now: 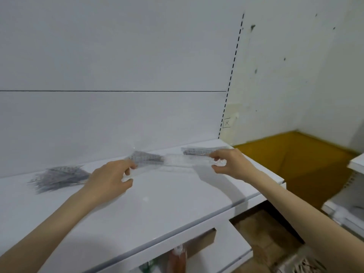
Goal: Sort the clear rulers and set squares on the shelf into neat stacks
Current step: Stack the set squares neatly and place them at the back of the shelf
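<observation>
Ruler (177, 162) between hands (110, 180) (230, 162); fanned pile (59, 177) left, two stacks (146, 157) (201, 151) just behind.

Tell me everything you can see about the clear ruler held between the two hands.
The clear ruler is a long, narrow transparent strip, plastic by its look, with faint printed markings blurred by motion. It runs roughly level, left to right, seemingly just above the white shelf, in front of a grey-printed pile. The left hand pinches its left end and the right hand pinches its right end. Whether it is one ruler or several held together cannot be told.
</observation>
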Motion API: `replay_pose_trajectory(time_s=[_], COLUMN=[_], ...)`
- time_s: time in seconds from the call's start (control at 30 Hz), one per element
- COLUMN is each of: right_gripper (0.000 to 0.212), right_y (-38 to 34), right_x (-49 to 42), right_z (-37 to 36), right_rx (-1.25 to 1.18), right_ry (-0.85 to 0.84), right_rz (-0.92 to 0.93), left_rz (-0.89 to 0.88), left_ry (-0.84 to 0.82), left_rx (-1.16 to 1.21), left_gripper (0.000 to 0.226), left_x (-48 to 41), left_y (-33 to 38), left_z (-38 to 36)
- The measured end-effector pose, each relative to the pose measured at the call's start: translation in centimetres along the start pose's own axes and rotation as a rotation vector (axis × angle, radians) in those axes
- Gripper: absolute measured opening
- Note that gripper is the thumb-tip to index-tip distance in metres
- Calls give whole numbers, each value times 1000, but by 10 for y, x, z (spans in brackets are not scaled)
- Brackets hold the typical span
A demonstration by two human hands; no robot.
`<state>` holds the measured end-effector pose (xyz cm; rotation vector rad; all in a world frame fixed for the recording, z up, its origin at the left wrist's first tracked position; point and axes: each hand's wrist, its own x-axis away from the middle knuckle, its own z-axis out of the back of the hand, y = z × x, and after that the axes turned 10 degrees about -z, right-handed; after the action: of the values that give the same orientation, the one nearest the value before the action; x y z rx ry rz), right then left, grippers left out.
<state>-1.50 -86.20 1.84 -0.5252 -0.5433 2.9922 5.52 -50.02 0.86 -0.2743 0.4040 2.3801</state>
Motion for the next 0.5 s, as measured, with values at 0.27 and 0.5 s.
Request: replay_pose_trajectory(time_s=[0.27, 0.5], right_gripper=[25, 54], right_y=[70, 77], right_x=[-51, -55], right_z=[-24, -40], right_rx=[83, 111], right_ry=[-10, -24], right_rz=[-238, -212], left_rz=[-19, 16], left_ry=[26, 52], left_rx=[4, 18], left_gripper=[17, 15], left_x=[4, 3], left_y=[1, -5], left_z=[-13, -13])
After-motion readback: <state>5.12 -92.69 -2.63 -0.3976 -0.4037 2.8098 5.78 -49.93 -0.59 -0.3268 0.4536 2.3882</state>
